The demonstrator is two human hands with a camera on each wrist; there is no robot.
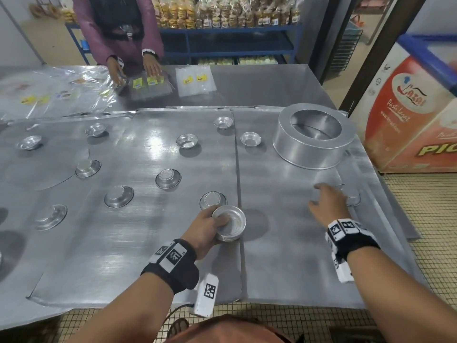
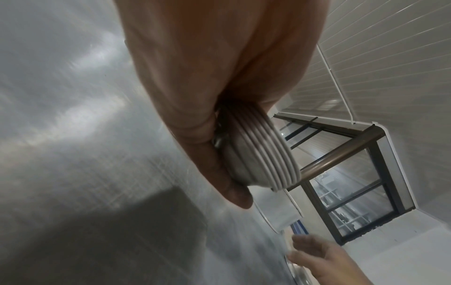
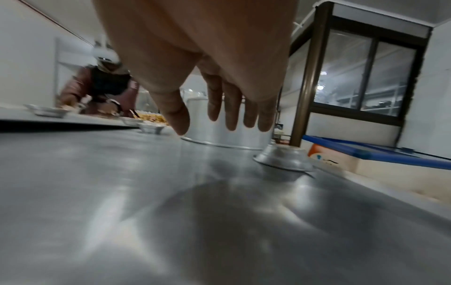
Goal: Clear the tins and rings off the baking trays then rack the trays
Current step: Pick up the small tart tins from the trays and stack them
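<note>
My left hand (image 1: 210, 229) grips a nested stack of small round tins (image 1: 229, 226) above the seam between two metal baking trays (image 1: 138, 256); several rims of that stack (image 2: 263, 162) show edge-on in the left wrist view. My right hand (image 1: 326, 201) hovers open, fingers spread, over the right tray (image 1: 284, 263), just left of an upturned small tin (image 1: 352, 195), also low and close as the tin (image 3: 283, 158). A large cake ring (image 1: 312, 136) stands at the right tray's far end. Several small tins (image 1: 168, 178) lie scattered over the trays, some upright, some upside down.
A person in a purple sleeve (image 1: 99, 38) sorts clear labelled bags (image 1: 195, 80) across the steel table. Shelves of packed goods (image 1: 222, 13) stand behind. A freezer chest (image 1: 410, 115) is at the right. Tiled floor (image 1: 432, 219) lies beyond the tray edge.
</note>
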